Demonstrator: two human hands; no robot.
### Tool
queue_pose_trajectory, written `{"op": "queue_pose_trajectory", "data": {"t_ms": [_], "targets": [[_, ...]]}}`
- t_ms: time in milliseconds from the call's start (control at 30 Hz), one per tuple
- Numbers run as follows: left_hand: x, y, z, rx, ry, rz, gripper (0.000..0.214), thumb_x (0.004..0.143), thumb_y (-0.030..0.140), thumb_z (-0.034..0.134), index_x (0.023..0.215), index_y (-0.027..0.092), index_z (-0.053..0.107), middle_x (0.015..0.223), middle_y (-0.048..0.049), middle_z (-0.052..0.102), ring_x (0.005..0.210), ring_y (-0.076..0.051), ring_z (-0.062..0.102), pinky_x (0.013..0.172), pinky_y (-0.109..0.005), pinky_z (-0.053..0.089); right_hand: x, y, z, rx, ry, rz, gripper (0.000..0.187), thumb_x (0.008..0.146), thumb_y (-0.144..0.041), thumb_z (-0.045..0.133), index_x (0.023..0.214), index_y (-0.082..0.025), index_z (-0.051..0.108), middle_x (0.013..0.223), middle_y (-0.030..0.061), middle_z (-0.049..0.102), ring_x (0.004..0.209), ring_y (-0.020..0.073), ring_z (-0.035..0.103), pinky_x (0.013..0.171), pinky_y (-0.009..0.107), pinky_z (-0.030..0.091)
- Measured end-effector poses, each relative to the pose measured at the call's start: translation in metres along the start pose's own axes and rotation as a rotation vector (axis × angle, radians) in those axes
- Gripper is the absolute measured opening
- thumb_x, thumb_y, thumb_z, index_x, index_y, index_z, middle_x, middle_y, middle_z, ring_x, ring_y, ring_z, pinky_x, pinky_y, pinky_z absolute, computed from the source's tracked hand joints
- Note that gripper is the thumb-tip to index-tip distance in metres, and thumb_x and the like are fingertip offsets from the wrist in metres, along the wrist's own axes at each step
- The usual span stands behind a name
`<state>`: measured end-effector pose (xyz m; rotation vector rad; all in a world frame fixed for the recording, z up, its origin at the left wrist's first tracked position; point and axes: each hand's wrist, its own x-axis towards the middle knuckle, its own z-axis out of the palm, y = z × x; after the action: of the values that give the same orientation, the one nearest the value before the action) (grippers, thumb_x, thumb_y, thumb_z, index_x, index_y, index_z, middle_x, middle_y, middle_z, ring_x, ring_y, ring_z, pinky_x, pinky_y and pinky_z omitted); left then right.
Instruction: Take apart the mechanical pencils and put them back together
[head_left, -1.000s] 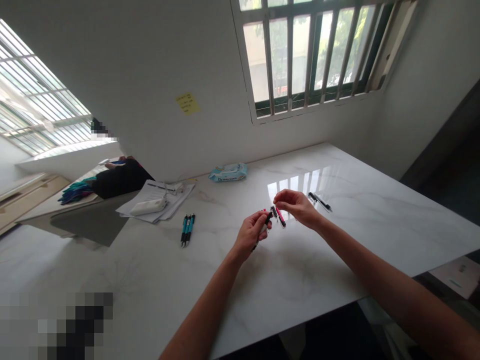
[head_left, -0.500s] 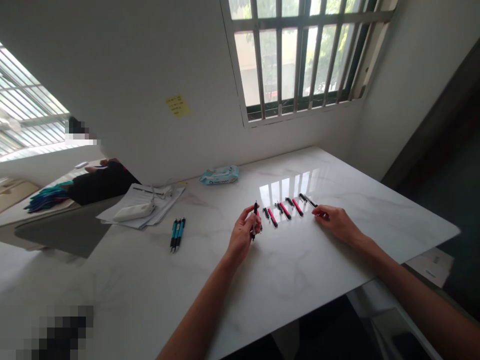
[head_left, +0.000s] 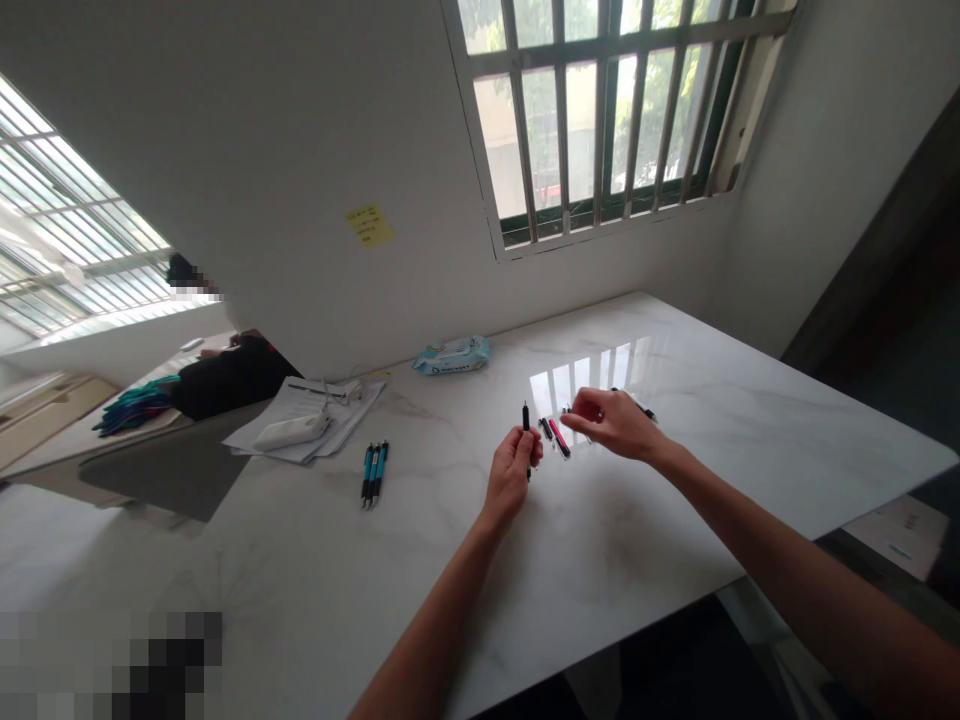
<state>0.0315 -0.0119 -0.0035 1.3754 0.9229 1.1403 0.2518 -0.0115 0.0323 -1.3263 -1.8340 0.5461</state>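
My left hand (head_left: pixel 512 468) is closed around a slim black pen part (head_left: pixel 526 416), held upright with a thin tip at its top. Just right of it, a red pen barrel (head_left: pixel 559 438) and a short black pen piece (head_left: pixel 545 430) lie side by side on the table. My right hand (head_left: pixel 621 422) hovers over the row of pen parts, fingers curled into a pinch. Whatever those fingers hold, if anything, cannot be made out. Beyond that hand a dark pen part (head_left: pixel 646 409) shows; the hand hides the middle of the row.
Several teal-and-black pens (head_left: pixel 374 474) lie together on the marbled white table (head_left: pixel 300 590). A wipes packet (head_left: pixel 452 356) rests near the wall. Papers (head_left: pixel 247 430) with a white device (head_left: pixel 292 428) are at left, beside a low grey divider (head_left: pixel 161 465). Another person's dark sleeve (head_left: pixel 232 372) is beyond.
My right hand has moved left from the far-right end of the row and now covers its middle. My left hand still grips the black pen part. The view has shifted slightly.
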Motion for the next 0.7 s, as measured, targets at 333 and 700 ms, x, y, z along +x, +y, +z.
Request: {"op": "queue_pose_trajectory", "data": {"t_ms": [333,700], "targets": [[0.0,0.002,-0.005,0.053,0.008,0.014,0.043,0.095,0.057,0.062,0.104,0.016,0.067,0.089,-0.0079,0.073,0.074,-0.019,0.069,0.072,-0.031,0.052,0.046,-0.027,0.069,0.241,-0.103,-0.006,0.054,0.09,-0.057,0.064,0.059,-0.022,0.038,0.049,-0.0062,0.042,0.05,0.0105,0.04,0.052,0.026,0.027],[-0.002,0.003,-0.003,-0.019,-0.019,-0.034,0.046,0.094,0.061,0.061,0.096,0.016,0.072,0.092,-0.0086,0.073,0.079,-0.017,0.064,0.078,-0.03,0.051,0.033,-0.021,0.056,0.559,-0.213,-0.045,0.033,0.098,-0.05,0.058,0.081,-0.023,0.051,0.062,-0.0048,0.055,0.054,0.0132,0.055,0.053,0.026,0.045]]}}
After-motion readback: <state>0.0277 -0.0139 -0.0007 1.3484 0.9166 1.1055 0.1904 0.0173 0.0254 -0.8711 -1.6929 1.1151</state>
